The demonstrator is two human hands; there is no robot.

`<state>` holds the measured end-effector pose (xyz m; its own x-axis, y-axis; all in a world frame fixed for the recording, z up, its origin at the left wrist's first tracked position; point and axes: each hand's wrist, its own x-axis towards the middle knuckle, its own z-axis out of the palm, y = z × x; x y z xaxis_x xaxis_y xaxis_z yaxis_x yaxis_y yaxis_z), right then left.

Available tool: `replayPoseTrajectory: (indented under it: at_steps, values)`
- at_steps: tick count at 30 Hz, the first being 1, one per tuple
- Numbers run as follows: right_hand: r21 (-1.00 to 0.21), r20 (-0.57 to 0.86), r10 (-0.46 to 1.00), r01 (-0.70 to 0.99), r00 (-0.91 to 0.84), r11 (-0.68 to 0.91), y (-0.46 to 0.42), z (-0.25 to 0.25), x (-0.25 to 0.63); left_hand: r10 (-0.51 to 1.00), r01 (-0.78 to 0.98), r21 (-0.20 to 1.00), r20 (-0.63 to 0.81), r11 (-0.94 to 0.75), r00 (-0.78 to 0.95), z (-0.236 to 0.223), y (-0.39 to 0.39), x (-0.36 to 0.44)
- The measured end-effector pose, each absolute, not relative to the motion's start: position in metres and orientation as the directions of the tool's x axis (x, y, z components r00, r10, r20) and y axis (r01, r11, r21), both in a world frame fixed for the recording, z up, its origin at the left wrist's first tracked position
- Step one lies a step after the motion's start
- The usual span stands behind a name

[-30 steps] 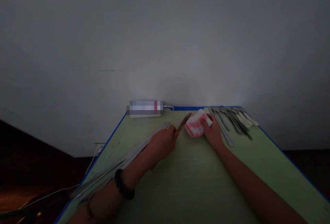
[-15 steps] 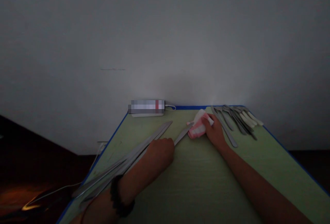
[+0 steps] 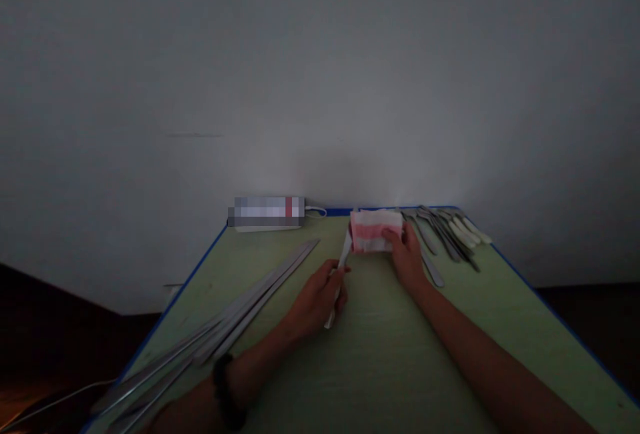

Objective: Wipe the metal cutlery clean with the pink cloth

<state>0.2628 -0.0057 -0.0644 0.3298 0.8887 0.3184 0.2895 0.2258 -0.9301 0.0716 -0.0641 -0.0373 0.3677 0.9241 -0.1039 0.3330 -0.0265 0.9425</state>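
Observation:
My left hand (image 3: pixel 316 295) is closed around a silver table knife (image 3: pixel 345 251), whose lower end sticks out below my fingers. In my right hand (image 3: pixel 409 259) is a pink and white striped cloth (image 3: pixel 373 241), pinched near its right edge with the thumb in front. The knife's upper end meets the cloth's left edge, and its tip is hidden there. Left of my left hand, several long metal knives (image 3: pixel 260 291) lie slanted on the table. Beyond my right hand lies a spread of cutlery (image 3: pixel 445 237), some pieces with white handles (image 3: pixel 463 231).
A white box-like device (image 3: pixel 270 229) with a short white cable (image 3: pixel 317 209) stands at the table's back left, against a grey wall (image 3: pixel 350 87). The light green table (image 3: pixel 400 367) has a blue edge (image 3: pixel 555 311). A thin cord (image 3: pixel 60 399) hangs at the lower left.
The knife has turned from slanted to nearly upright, and my left hand has rolled so its fingers show. The cloth is now spread flatter and further left. The view has shifted slightly.

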Motion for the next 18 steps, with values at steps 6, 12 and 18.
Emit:
replayPoseTrajectory:
  at_steps: [6, 12, 18]
  values:
    - [-0.82, 0.492, 0.801, 0.491, 0.343, 0.294, -0.0077, -0.0575, 0.2569, 0.956, 0.096, 0.995, -0.067, 0.041, 0.287, -0.0493, -0.0628, 0.0764]
    - [-0.847, 0.451, 0.822, 0.458, 0.348, 0.271, -0.0082, -0.057, 0.257, 0.979, -0.011, 1.0, -0.009, 0.011, 0.203, -0.0449, -0.0591, 0.0755]
    - [-0.907, 0.374, 0.842, 0.343, 0.388, 0.245, -0.0066, -0.0568, 0.2576, 0.959, 0.099, 0.994, -0.066, 0.04, 0.277, -0.0451, -0.0611, 0.0758]
